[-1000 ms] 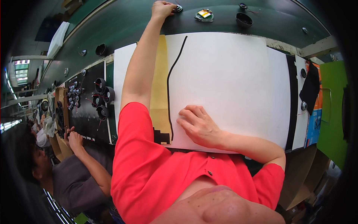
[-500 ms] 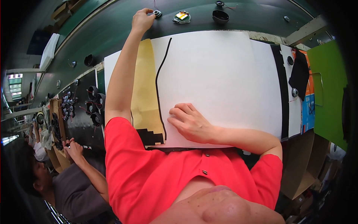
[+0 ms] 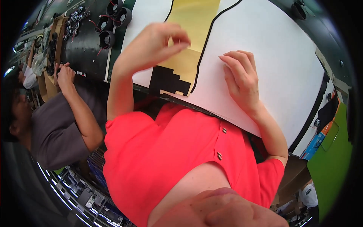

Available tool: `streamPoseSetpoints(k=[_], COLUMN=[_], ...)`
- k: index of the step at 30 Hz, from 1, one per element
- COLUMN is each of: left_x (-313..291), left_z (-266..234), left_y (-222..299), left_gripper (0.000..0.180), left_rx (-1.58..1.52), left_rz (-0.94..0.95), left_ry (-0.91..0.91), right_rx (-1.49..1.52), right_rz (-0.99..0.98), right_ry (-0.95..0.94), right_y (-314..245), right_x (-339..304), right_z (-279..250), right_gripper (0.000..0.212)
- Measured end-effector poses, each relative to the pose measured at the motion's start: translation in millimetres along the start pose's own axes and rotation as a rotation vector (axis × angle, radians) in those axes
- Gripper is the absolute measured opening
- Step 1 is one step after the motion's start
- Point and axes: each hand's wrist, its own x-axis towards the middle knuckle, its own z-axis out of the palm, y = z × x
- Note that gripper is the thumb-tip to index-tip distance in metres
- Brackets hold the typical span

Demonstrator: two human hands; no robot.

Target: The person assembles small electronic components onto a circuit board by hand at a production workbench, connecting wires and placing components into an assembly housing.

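Note:
My left hand [image 3: 160, 43] hovers over the yellow strip [image 3: 189, 32], its fingers loosely curled. A gap shows between thumb and fingertips, and I see nothing held there. My right hand [image 3: 242, 77] is raised at the white work surface [image 3: 272, 53], fingers slightly bent and thumb apart, nothing in it. A black cord [image 3: 204, 49] runs along the right side of the strip. Close to my body, a black stepped patch [image 3: 168, 80] covers the strip's near end.
At left, a co-worker's hands [image 3: 65, 75] are together beside a cardboard box [image 3: 56, 39]. Several round black housings [image 3: 121, 17] with red wires and small speakers [image 3: 75, 19] lie on a black board. A green panel [image 3: 331, 151] stands at right, near a black cloth [image 3: 328, 111].
My left hand has come back from a small speaker at the far conveyor to above the yellow strip. My right hand has lifted and turned upward. The view has tilted and shifted.

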Motion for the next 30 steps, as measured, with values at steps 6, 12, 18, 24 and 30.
streamPoseSetpoints(k=[6,12,18,24,30], left_x=[-64.4,-75.3,-78.1,-63.9,-72.1], left_z=[28.6,38.8,38.2,39.6,39.5], left_y=[4.8,7.5,7.2,10.2,6.1], left_gripper=[0.010,0.011,0.012,0.012,0.012], left_rx=[0.113,0.175,0.042,0.137,0.121], left_rz=[-0.051,-0.008,-0.170,-0.022,-0.085], left_ry=[0.012,0.107,0.131,0.131,0.105], right_rx=[-0.053,-0.260,-0.546,-0.666,-0.659], right_rz=[0.058,0.109,0.074,0.256,0.135], right_ry=[0.027,0.160,0.388,0.348,0.223], right_y=[2.0,38.4,136.7,259.5,303.0], right_x=[-0.7,15.9,83.7,131.0,159.9], right_z=[-8.3,-48.2,-130.8,-190.9,-164.5], right_gripper=[0.030,0.023,0.020,0.028,0.025])
